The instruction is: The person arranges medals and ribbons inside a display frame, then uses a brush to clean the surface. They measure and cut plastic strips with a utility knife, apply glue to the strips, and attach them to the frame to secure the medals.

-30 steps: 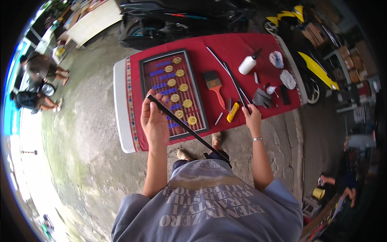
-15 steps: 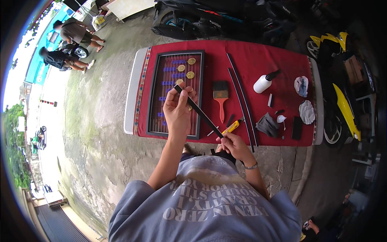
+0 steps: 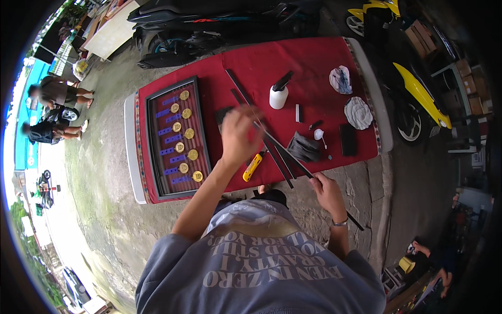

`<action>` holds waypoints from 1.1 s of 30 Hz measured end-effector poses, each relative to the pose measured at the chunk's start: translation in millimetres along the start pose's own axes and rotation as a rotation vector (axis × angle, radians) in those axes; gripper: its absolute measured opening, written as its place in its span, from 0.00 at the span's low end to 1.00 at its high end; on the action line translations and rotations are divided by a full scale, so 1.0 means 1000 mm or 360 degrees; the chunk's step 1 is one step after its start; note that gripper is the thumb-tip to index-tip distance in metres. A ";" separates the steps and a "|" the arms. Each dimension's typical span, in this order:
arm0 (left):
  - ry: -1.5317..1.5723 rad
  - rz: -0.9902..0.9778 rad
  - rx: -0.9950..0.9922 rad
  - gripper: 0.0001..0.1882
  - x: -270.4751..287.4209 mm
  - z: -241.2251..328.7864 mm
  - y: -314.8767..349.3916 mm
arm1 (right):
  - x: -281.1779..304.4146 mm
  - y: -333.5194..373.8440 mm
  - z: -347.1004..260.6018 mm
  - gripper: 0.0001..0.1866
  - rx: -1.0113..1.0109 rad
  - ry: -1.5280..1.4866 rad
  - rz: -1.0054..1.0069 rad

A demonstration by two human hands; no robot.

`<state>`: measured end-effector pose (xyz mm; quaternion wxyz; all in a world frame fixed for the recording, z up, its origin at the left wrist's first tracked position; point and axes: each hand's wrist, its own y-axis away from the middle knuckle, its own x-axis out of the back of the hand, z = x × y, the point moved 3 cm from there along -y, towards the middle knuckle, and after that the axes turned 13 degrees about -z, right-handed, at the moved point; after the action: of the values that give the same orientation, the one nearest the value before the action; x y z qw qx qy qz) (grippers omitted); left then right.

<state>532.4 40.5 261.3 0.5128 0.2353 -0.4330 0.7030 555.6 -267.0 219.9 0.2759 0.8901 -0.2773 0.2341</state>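
Note:
My right hand (image 3: 328,194) grips a long, thin black strip (image 3: 303,168), which slants over the table's near edge and runs on past my wrist. My left hand (image 3: 241,135) is at the strip's far end, over the other black strips on the table; motion smears its fingers, so their hold is unclear. One loose strip (image 3: 282,170) shows under the held one. Partly behind my left hand is a dark paintbrush (image 3: 224,113). Close by lies a yellow utility knife (image 3: 253,167). To the left, a black display frame (image 3: 205,152) contains several gold medals (image 3: 189,133) on purple ribbons.
On the red-covered table (image 3: 314,57) are a white bottle (image 3: 278,97) with a black top, a grey cloth (image 3: 304,147), white crumpled rags (image 3: 358,113) and a dark block (image 3: 348,139). Motorcycles (image 3: 209,31) stand beyond. Two people (image 3: 57,91) are far left.
The view has shifted right. My left hand has moved from in front of the medal frame to over the loose strips. The held strip now reaches past my right hand.

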 end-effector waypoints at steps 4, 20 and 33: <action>-0.0151 -0.0771 -0.0664 0.21 -0.041 0.043 0.025 | 0.026 0.005 -0.010 0.14 0.0005 -0.0026 -0.0181; 0.0223 -0.0640 0.0442 0.11 0.044 -0.072 0.152 | 0.197 0.041 0.175 0.13 -0.0612 -0.0194 0.0712; 0.2463 0.0385 0.0859 0.26 0.015 0.007 0.102 | -0.055 -0.166 0.233 0.34 -0.0017 -0.0611 0.0884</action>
<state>431.7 32.2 239.0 0.5126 -0.2483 0.2035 0.7964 679.8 -276.8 -43.1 0.1488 0.8069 -0.5574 0.1269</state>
